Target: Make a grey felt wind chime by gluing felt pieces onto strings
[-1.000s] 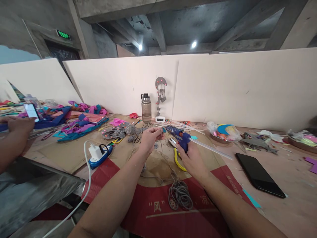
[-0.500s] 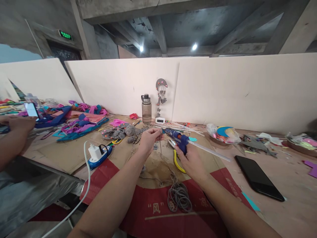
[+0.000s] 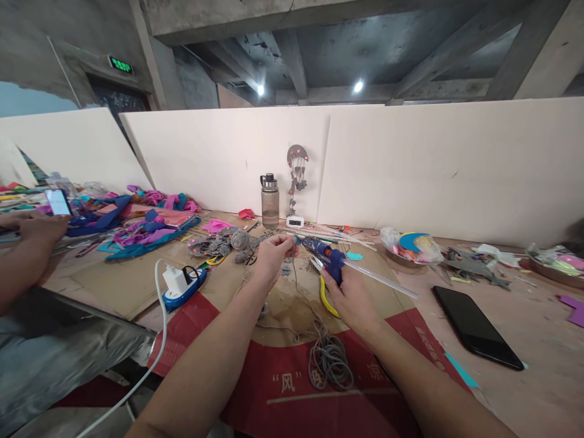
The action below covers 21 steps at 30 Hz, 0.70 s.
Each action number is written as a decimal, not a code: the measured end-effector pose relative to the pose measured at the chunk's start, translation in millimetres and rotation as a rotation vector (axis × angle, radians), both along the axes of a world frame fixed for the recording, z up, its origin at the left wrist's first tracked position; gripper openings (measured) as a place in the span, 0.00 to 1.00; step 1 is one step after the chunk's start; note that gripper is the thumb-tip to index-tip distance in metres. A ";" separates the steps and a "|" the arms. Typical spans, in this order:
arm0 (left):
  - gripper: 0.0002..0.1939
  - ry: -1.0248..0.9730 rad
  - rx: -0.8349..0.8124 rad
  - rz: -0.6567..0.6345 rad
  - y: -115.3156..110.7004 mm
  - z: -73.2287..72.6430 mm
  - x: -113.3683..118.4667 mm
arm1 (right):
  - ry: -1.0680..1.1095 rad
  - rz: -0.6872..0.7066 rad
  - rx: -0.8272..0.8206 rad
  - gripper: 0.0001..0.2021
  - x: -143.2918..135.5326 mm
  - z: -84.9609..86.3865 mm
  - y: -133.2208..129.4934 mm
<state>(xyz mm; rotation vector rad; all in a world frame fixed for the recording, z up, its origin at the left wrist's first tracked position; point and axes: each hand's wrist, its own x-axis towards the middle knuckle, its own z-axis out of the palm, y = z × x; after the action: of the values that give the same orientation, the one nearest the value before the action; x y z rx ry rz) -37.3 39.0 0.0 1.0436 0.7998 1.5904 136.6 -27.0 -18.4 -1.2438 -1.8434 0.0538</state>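
Observation:
My left hand pinches a strand of grey yarn at the fingertips, which hides its upper end. From there the yarn hangs to a loose coil on the red cardboard. My right hand is closed around a dark blue glue gun, its nozzle pointing left, close to the left fingertips. A long clear glue stick juts from the gun's back. Beside the right hand shows a yellow handle; what tool it belongs to is partly hidden.
A water bottle and small white clock stand near the white partition. Grey felt pieces and a yarn ball lie left. A blue power strip and black phone flank my arms. Another person's hand is far left.
Both my hands have shifted slightly left, the glue gun and glue stick with them. The left hand keeps its pinch on the yarn.

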 end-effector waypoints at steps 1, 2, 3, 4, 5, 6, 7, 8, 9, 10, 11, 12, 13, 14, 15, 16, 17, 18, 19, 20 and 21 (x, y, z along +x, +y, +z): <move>0.15 0.005 -0.003 -0.006 0.1 -0.5 0.1 | 0.004 0.002 -0.006 0.20 -0.2 0.5 -0.4; 0.15 0.011 -0.009 -0.015 0.2 -1.1 0.4 | 0.008 0.003 -0.013 0.20 -0.3 1.0 -0.8; 0.15 0.015 -0.015 -0.024 0.5 -1.9 0.7 | 0.010 0.003 -0.018 0.21 -0.4 1.2 -1.0; 0.15 0.019 -0.020 -0.031 0.8 -2.6 1.1 | 0.011 0.002 -0.020 0.21 -0.5 1.3 -1.1; 0.15 0.021 -0.022 -0.036 1.2 -3.2 1.5 | 0.012 0.003 -0.019 0.21 -0.5 1.2 -0.9; 0.15 0.024 -0.022 -0.039 1.4 -3.6 1.9 | 0.013 0.006 -0.015 0.21 -0.5 0.8 -0.7; 0.15 0.025 -0.020 -0.038 1.6 -3.8 2.0 | 0.015 0.010 -0.011 0.21 -0.5 0.4 -0.4; 0.15 0.026 -0.016 -0.034 1.7 -3.6 2.0 | 0.019 0.011 -0.007 0.21 -0.4 -0.1 -0.2; 0.15 0.025 -0.010 -0.030 1.6 -3.2 1.8 | 0.022 0.011 -0.006 0.21 -0.4 -0.5 0.0; 0.15 0.022 -0.004 -0.024 1.5 -2.6 1.5 | 0.024 0.008 -0.009 0.20 -0.4 -0.8 0.0; 0.15 0.017 0.002 -0.017 1.2 -1.7 1.0 | 0.023 0.005 -0.014 0.20 -0.5 -0.9 -0.2; 0.14 0.011 0.008 -0.010 1.0 -0.8 0.4 | 0.021 0.004 -0.017 0.20 -0.6 -0.9 -0.5; 0.14 0.005 0.013 -0.002 0.7 0.1 -0.1 | 0.019 0.005 -0.019 0.20 -0.7 -0.8 -1.0; 0.14 -0.002 0.016 0.005 0.4 1.1 -0.6 | 0.018 0.009 -0.017 0.20 -0.9 -0.5 -1.4; 0.14 -0.008 0.016 0.012 0.1 1.9 -1.0 | 0.018 0.012 -0.012 0.20 -1.0 -0.3 -1.9; 0.14 -0.012 0.016 0.017 -0.1 2.7 -1.3 | 0.020 0.014 -0.005 0.20 -1.2 0.0 -2.3; 0.14 -0.015 0.014 0.019 -0.3 3.2 -1.5 | 0.022 0.016 0.001 0.20 -1.3 0.3 -2.6; 0.14 -0.016 0.012 0.018 -0.5 3.6 -1.5 | 0.022 0.017 0.005 0.20 -1.5 0.5 -2.8; 0.15 -0.018 0.011 0.017 -0.5 3.7 -1.5 | 0.022 0.016 0.005 0.20 -1.6 0.6 -3.0; 0.15 -0.019 0.011 0.015 -0.4 3.6 -1.5 | 0.020 0.015 0.006 0.19 -1.6 0.8 -3.0; 0.15 -0.019 0.012 0.012 -0.2 3.1 -1.4 | 0.019 0.013 0.005 0.19 -1.7 0.9 -3.0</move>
<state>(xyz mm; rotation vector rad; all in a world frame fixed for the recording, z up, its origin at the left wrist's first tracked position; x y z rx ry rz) -38.7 38.8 3.1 1.0327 0.7860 1.6143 134.8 -30.0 -17.5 -1.2236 -1.8348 0.0674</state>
